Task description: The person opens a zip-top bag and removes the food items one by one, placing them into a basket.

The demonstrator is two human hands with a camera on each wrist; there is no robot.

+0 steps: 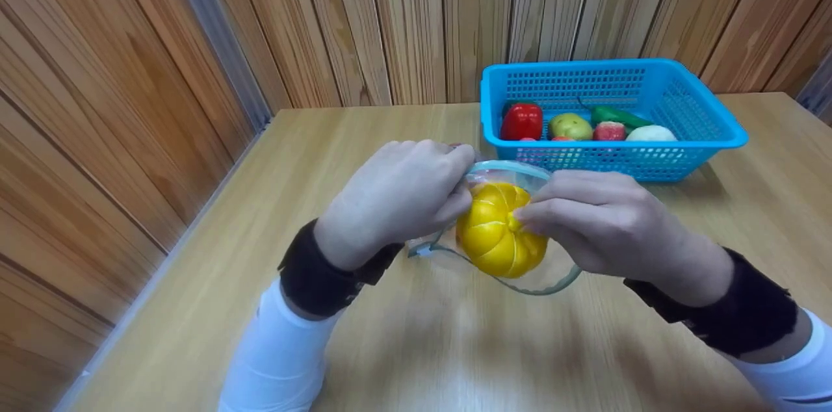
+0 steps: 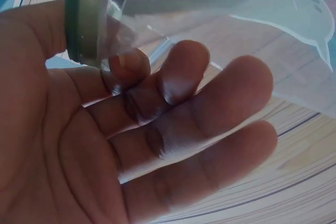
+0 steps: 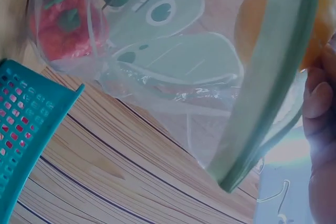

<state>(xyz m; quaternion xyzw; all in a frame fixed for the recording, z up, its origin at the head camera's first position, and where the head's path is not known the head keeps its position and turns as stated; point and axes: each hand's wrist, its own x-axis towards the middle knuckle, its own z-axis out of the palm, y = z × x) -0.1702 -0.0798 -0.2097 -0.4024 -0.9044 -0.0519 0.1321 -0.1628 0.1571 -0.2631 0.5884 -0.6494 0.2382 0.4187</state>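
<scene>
A yellow toy pumpkin point(image 1: 497, 236) is at the mouth of a clear zip bag point(image 1: 552, 283) with a green-edged opening. My right hand point(image 1: 601, 220) pinches the pumpkin by its stem. With thumb and forefinger, my left hand point(image 1: 409, 188) grips the bag's rim; its other fingers point(image 2: 231, 98) extend beneath the plastic in the left wrist view. Through the bag's printed side, the right wrist view shows a red vegetable point(image 3: 65, 27) and dark green pieces in its lower part. The pumpkin point(image 3: 252, 22) appears behind the green zip strip point(image 3: 273, 77) there.
A blue basket point(image 1: 617, 144) stands at the back right of the wooden table point(image 1: 260, 327), just beyond the hands. Inside it lie a red pepper point(image 1: 522, 121), a yellow-green round item point(image 1: 571, 127), a green pepper point(image 1: 617, 117) and several other items. Wood-panelled walls border the back and left.
</scene>
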